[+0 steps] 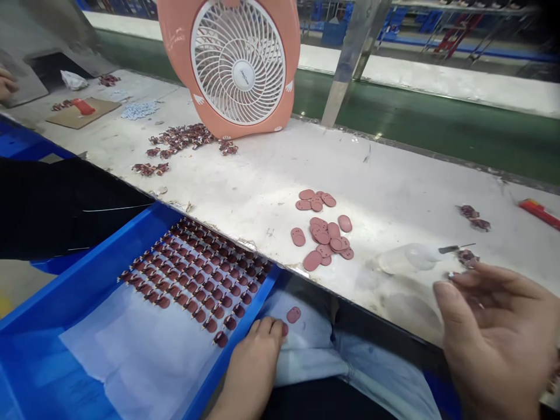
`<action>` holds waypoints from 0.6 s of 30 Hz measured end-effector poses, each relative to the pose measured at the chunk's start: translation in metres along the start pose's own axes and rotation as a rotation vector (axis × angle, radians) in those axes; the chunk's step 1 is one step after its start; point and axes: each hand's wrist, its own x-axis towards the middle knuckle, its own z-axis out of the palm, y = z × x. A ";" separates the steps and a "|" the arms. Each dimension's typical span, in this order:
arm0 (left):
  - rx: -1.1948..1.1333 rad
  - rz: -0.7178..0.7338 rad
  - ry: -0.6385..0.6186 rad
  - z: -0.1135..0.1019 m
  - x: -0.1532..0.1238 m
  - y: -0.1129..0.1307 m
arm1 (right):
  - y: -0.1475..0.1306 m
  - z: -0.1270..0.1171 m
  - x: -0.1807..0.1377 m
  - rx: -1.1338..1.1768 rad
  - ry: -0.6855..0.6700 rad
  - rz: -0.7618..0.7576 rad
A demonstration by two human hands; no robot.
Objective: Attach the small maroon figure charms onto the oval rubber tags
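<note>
My left hand (256,359) rests on my jeans beside the blue tray, fingers curled in; the edge of a reddish-brown piece shows at the fingertips. Just beyond it, a reddish-brown oval disc (294,315) with small dark marks lies on my thigh. My right hand (503,332) is over the table's front edge at right, thumb and fingers apart. Its fingertips are close to a small brown figure (468,258); whether they touch is unclear. A clear needle-tipped squeeze bottle (406,258) lies left of that hand. Several oval discs (321,233) are spread mid-table.
A blue tray (258,303) at lower left holds rows of small brown pieces on white sheets. An orange fan (293,64) stands behind piles of brown parts (184,137). A red tool (540,213) lies far right. Another person's hand (6,84) shows at far left.
</note>
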 end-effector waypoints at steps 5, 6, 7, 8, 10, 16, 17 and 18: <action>-0.101 -0.121 -0.045 -0.008 0.011 0.002 | 0.007 0.005 0.007 -0.133 -0.168 0.151; -0.159 -0.124 -0.051 -0.011 0.011 0.002 | 0.008 0.006 0.009 -0.162 -0.206 0.161; -0.233 -0.121 -0.062 -0.014 0.011 0.002 | 0.008 0.007 0.011 -0.183 -0.229 0.165; -0.322 -0.113 -0.078 -0.016 0.010 0.003 | 0.008 0.008 0.013 -0.192 -0.241 0.164; -0.532 -0.100 -0.124 -0.022 0.007 0.006 | 0.007 0.011 0.019 -0.181 -0.241 0.161; -1.204 -0.207 -0.146 -0.038 -0.003 0.043 | -0.020 0.018 0.005 0.224 -0.224 0.178; -1.346 -0.252 -0.112 -0.040 -0.004 0.052 | -0.029 0.018 -0.004 0.327 -0.265 0.204; -1.470 -0.291 -0.067 -0.042 -0.003 0.061 | -0.038 0.019 -0.013 0.415 -0.323 0.248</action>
